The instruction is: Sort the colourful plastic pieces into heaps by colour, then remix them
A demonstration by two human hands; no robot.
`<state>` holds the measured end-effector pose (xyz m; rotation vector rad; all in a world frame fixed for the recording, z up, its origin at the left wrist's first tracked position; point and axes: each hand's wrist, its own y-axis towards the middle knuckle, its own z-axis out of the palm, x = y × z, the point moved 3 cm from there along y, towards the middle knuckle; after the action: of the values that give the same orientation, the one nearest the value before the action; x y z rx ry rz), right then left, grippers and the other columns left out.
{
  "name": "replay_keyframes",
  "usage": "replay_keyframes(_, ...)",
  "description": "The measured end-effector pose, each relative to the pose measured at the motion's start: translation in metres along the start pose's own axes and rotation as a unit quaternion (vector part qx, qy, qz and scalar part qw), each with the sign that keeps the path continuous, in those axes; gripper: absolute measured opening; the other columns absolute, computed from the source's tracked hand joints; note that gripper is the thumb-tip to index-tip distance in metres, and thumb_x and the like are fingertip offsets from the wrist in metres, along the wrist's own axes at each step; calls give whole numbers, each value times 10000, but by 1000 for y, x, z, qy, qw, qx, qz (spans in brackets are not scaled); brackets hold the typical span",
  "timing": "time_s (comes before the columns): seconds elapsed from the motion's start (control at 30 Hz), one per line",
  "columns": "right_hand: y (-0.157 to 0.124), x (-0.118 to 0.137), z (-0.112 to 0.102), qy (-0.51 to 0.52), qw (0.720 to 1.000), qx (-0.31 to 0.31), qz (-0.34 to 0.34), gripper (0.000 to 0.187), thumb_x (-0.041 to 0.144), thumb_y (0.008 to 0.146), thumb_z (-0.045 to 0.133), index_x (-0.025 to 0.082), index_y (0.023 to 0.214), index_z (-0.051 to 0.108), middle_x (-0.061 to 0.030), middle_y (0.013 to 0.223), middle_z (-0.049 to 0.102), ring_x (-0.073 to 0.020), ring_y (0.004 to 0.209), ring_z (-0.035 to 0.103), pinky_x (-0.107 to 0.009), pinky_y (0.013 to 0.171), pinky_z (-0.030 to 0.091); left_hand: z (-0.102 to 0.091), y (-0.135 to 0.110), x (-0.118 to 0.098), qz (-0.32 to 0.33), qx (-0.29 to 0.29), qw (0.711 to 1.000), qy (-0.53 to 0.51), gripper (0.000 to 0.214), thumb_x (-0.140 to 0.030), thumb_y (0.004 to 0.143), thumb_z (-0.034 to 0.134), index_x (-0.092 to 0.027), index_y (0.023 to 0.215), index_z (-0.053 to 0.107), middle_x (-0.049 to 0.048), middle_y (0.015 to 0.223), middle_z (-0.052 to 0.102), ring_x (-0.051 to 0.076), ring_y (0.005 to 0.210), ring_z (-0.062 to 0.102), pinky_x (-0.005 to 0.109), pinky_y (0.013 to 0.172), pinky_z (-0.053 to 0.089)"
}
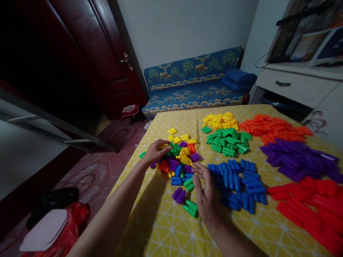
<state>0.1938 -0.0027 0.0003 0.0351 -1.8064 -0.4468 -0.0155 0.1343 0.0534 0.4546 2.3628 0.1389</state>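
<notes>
A mixed heap of small plastic building pieces (pixel 173 164) in yellow, green, purple, orange and blue lies on the table between my hands. My left hand (pixel 157 151) reaches over the heap's left side, thumb and index finger apart, with yellow and green pieces showing beside and below the fingertips. At the heap's right edge, my right hand (pixel 205 192) has its fingers stretched out and its thumb apart, holding nothing visible. Near its thumb lie a green piece (pixel 189 184), a purple piece (pixel 179 195) and another green piece (pixel 190 208). A blue pile (pixel 235 182) sits just right of this hand.
Sorted piles in yellow (pixel 220 120), green (pixel 228 141), orange (pixel 273 128), purple (pixel 298 160) and red (pixel 313 205) spread over the table's right side. The table wears a yellow patterned cloth (pixel 171 228). Beyond stand a blue sofa (pixel 193 94) and a white cabinet (pixel 297 87).
</notes>
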Motion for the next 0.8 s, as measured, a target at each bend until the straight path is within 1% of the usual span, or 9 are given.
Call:
replay_keyframes(0.17,2,-7,2,31,999,-6,14,399,474,962,421,252,1276,527,-90,1153,632,-231,1020,612,-387,851,501,17,-51,-43,63,35,994,77,421,-453,842,634,-234,1199,671,114,1259,637,287,1166,591,448,1011,448)
replay_keyframes(0.27,3,-13,3,62,998,-15,25,401,478,962,426,246,1273,525,-96,1174,629,-228,1040,611,-389,874,497,29,-83,-66,67,-11,986,150,341,-372,797,694,-255,1117,706,117,1323,588,340,1256,508,560,1061,372)
replay_keyframes(0.37,4,-14,2,102,994,-38,20,396,485,961,424,228,1242,533,-110,1227,607,-229,1087,595,-406,922,481,43,-115,-90,85,-67,982,152,308,-335,809,672,-245,1103,696,125,1321,570,318,1234,514,561,1055,380)
replay_keyframes(0.43,5,-12,0,127,991,-49,16,396,492,960,416,214,1211,545,-119,1227,606,-231,1083,596,-410,913,486,55,-135,-105,104,-44,985,131,320,-385,832,639,-234,1110,683,128,1292,586,298,1210,533,525,1035,416)
replay_keyframes(0.5,6,-9,-1,145,987,-58,19,399,497,957,412,206,1187,556,-124,1211,616,-233,1062,604,-407,876,501,69,-151,-115,135,13,981,137,497,-511,764,685,-251,1186,651,136,1353,551,353,1293,464,586,1067,367)
replay_keyframes(0.57,6,-6,-2,152,986,-63,20,401,499,954,407,202,1171,565,-127,1206,622,-236,1051,608,-403,851,507,79,-159,-116,147,47,976,154,598,-563,709,717,-269,1222,630,127,1441,484,397,1374,361,639,1094,303)
replay_keyframes(0.63,6,-5,-3,149,986,-67,19,403,500,950,404,199,1159,573,-128,1201,627,-236,1040,612,-402,839,509,82,-160,-109,144,40,974,173,469,-457,745,718,-273,1172,653,99,1467,466,385,1401,326,635,1112,282)
replay_keyframes(0.73,6,-5,-3,141,987,-70,19,409,500,945,407,196,1156,583,-125,1174,643,-234,1010,623,-400,825,510,69,-148,-91,131,-31,969,205,224,-212,808,633,-237,1020,701,97,1355,567,331,1334,422,583,1108,326)
replay_keyframes(0.8,6,-6,-3,136,988,-68,19,412,499,945,407,193,1155,585,-124,1163,648,-233,1001,625,-398,823,509,56,-138,-82,119,-81,965,220,222,-127,824,567,-224,966,708,105,1264,615,302,1252,488,553,1071,381)
